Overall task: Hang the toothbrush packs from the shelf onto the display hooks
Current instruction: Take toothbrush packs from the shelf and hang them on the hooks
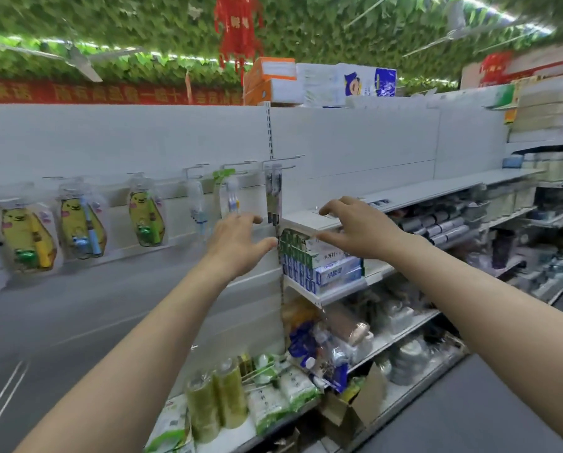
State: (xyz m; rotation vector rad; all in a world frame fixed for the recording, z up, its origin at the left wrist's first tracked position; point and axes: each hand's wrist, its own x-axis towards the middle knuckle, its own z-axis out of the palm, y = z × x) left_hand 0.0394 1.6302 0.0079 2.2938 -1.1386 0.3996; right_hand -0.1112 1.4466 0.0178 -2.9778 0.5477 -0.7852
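Both my arms reach out toward the white display wall. My left hand is spread with relaxed fingers and holds nothing, just below a green-topped toothbrush pack hanging on a hook. A grey toothbrush pack hangs on the hook to its right, between my two hands. My right hand hovers with spread fingers over the front of the white shelf, holding nothing. Further left hang a clear pack and three yellow cartoon packs.
Stacked toothpaste boxes sit on the shelf under my right hand. Lower shelves hold bags and tall clear tubs. An open cardboard box stands on the floor. More stocked shelves run off to the right.
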